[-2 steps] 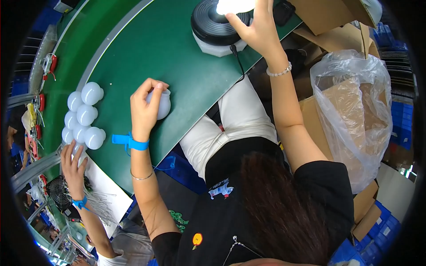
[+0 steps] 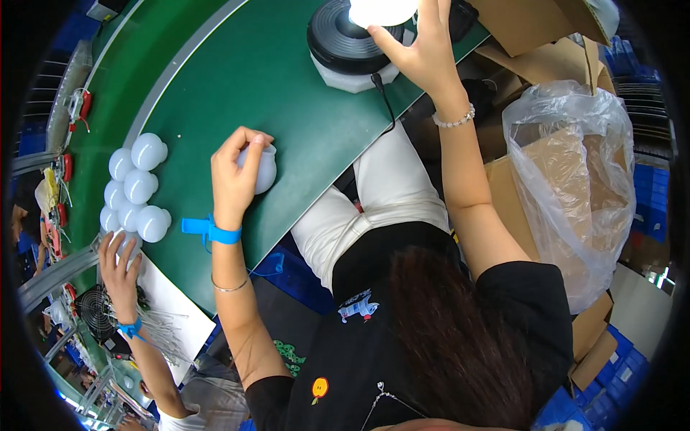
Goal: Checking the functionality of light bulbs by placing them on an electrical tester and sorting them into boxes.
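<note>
The left hand (image 2: 233, 169) curls its grip around a white bulb (image 2: 265, 174) over the counter (image 2: 309, 122). The right hand (image 2: 425, 57), thumb and fingers spread, holds a glowing bulb (image 2: 384, 10) (finger ends cut off) at the black ring (image 2: 341, 47); that step seemingly calls for steadiness next.

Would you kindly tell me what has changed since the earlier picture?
The right hand and its lit bulb have shifted very slightly down the picture; nothing was visibly grasped or released. The left hand stays on its white bulb, and the bulb cluster looks unmoved.
</note>
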### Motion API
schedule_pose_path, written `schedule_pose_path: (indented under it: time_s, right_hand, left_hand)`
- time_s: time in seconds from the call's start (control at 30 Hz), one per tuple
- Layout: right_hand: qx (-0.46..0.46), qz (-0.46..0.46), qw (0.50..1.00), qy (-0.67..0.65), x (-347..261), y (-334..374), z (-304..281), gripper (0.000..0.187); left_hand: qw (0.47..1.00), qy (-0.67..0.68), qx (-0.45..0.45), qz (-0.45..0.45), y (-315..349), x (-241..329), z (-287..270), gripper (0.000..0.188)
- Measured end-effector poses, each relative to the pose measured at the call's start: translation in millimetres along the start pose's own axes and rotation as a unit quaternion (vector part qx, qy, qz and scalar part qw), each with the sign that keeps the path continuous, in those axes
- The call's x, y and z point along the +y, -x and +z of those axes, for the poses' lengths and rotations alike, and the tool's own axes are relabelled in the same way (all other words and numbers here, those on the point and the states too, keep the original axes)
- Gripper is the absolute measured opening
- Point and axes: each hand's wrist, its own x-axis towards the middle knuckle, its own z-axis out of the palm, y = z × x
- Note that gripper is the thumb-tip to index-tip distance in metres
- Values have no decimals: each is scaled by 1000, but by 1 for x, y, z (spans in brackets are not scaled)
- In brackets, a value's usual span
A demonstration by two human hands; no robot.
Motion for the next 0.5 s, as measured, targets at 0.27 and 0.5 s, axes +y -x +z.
schedule_pose_path:
  time_s: [0.27,0.5]
  right_hand:
    - [13,44,995,-86,0,-15,8,61]
    - [-6,97,983,-156,17,-17,20,65]
  left_hand:
    - [1000,10,-5,-4,0,0,-1,22]
    - [1000,18,-10,-10,0,0,-2,22]
